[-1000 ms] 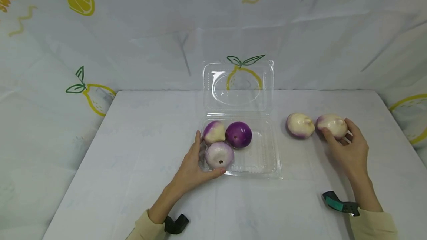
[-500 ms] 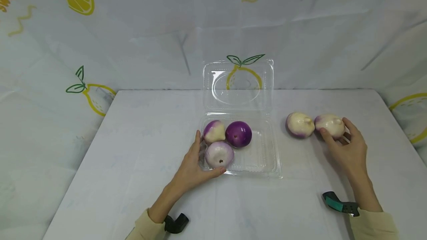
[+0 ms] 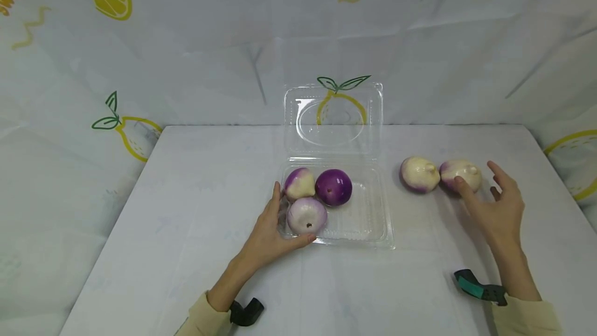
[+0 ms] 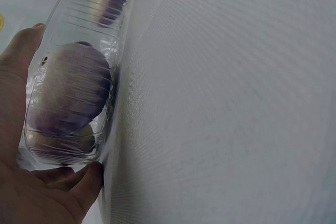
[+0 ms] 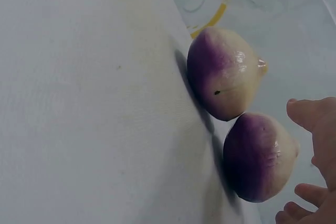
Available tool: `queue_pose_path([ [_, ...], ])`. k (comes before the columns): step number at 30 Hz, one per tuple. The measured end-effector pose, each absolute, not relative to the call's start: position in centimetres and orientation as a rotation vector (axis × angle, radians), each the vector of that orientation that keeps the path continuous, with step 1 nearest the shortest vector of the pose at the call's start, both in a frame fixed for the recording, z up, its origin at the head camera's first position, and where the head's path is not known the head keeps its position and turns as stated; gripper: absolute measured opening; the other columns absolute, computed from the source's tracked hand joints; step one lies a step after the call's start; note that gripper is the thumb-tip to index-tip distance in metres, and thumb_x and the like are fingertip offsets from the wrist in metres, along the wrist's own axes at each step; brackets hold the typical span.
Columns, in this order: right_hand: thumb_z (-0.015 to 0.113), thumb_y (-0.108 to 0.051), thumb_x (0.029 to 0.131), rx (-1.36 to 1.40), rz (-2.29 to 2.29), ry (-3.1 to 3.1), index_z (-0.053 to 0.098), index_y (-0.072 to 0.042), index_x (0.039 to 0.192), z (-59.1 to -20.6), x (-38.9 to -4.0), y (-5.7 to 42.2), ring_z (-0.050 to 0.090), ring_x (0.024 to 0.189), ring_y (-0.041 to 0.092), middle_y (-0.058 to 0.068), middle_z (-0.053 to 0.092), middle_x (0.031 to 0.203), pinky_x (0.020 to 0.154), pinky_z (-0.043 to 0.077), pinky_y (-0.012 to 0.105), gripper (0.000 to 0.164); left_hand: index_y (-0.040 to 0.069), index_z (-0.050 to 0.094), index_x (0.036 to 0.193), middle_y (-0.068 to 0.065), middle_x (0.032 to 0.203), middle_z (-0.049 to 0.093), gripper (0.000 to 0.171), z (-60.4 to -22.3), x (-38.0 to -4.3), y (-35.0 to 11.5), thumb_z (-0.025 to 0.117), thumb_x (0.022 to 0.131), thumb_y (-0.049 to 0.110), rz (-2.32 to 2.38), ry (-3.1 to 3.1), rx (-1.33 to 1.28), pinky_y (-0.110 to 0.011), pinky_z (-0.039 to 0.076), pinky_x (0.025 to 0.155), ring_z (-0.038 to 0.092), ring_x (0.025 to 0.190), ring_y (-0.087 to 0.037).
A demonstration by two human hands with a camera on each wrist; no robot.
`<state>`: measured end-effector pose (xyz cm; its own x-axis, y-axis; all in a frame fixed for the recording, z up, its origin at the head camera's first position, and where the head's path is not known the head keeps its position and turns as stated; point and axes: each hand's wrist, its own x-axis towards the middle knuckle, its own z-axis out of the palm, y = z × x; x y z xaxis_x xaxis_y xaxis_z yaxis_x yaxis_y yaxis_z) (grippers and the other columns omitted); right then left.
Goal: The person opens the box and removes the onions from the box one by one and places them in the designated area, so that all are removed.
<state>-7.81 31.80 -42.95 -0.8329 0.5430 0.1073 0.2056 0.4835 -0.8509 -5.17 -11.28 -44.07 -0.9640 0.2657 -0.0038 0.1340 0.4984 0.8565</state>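
At the front left corner of a clear plastic clamshell container (image 3: 359, 227), my left hand (image 3: 268, 240) rests with thumb along the front and fingers along the left side. The container's lid (image 3: 298, 141) stands raised behind it. Inside sit a purple-and-white onion (image 3: 300, 184), a deep purple onion (image 3: 333, 187) and a pale onion (image 3: 307, 215). To the right, two cream-and-purple onions lie side by side on the table: the left onion (image 3: 419, 174) and the right onion (image 3: 460, 174). My right hand (image 3: 499, 211) is spread beside the right onion, its fingers apart from it in the right wrist view.
A white cloth covers the table (image 3: 196, 211). Behind it hangs a white backdrop (image 3: 210, 66) printed with lemons and lettering. The table's back edge runs just behind the container.
My right hand nudges the right onion left against its neighbour, then spreads its fingers and draws back to the right. The left hand and container stay in place.
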Motion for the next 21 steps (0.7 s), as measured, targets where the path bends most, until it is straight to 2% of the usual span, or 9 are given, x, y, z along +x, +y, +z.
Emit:
queue_pose_path([
  [5, 0.075, -0.019, 0.090, -0.550, 1.301, -2.290, 0.051, -0.016, 0.151, -42.3, -7.7, 31.0, 0.040, 0.146, 0.010, 0.006, 0.048, 0.157, 0.126, 0.032, 0.028, 0.066, 0.008, -0.004, 0.165, -0.008, 0.166, 0.035, 0.136, -44.0, -5.1, -11.3, 0.092, 0.074, 0.042, 1.492, 2.579, 0.349, -0.048, 0.034, 0.124, 0.039, 0.152, -0.022],
  [7, 0.077, -0.017, 0.089, -0.508, 1.313, -2.259, 0.054, -0.017, 0.148, -41.9, -7.6, 30.6, 0.041, 0.143, 0.006, 0.000, 0.052, 0.152, 0.126, 0.032, 0.027, 0.064, 0.009, -0.004, 0.165, -0.009, 0.166, 0.035, 0.136, -43.9, -5.1, -11.2, 0.092, 0.074, 0.042, 1.503, 2.568, 0.346, -0.048, 0.035, 0.124, 0.040, 0.152, -0.023],
  [12, 0.079, -0.008, 0.085, -0.394, 1.383, -2.183, 0.061, -0.016, 0.142, -41.1, -7.6, 29.3, 0.045, 0.137, 0.004, -0.018, 0.056, 0.136, 0.123, 0.036, 0.024, 0.060, 0.009, -0.003, 0.165, -0.009, 0.166, 0.035, 0.136, -43.9, -5.1, -11.2, 0.092, 0.074, 0.041, 1.511, 2.561, 0.339, -0.048, 0.036, 0.123, 0.042, 0.151, -0.024],
  [16, 0.080, 0.004, 0.080, -0.263, 1.421, -2.158, 0.063, -0.010, 0.139, -40.5, -7.7, 28.1, 0.048, 0.132, 0.005, -0.020, 0.056, 0.131, 0.115, 0.041, 0.014, 0.062, 0.010, -0.003, 0.165, -0.009, 0.165, 0.036, 0.136, -44.0, -5.1, -11.2, 0.092, 0.074, 0.043, 1.495, 2.579, 0.341, -0.049, 0.035, 0.124, 0.041, 0.151, -0.024],
  [21, 0.079, 0.014, 0.075, -0.106, 1.419, -2.169, 0.065, -0.005, 0.136, -39.7, -7.6, 26.5, 0.052, 0.125, 0.003, -0.020, 0.058, 0.128, 0.108, 0.044, 0.009, 0.065, 0.009, -0.003, 0.165, -0.010, 0.166, 0.035, 0.136, -44.0, -5.1, -11.3, 0.092, 0.074, 0.043, 1.484, 2.596, 0.354, -0.049, 0.037, 0.123, 0.041, 0.151, -0.024],
])
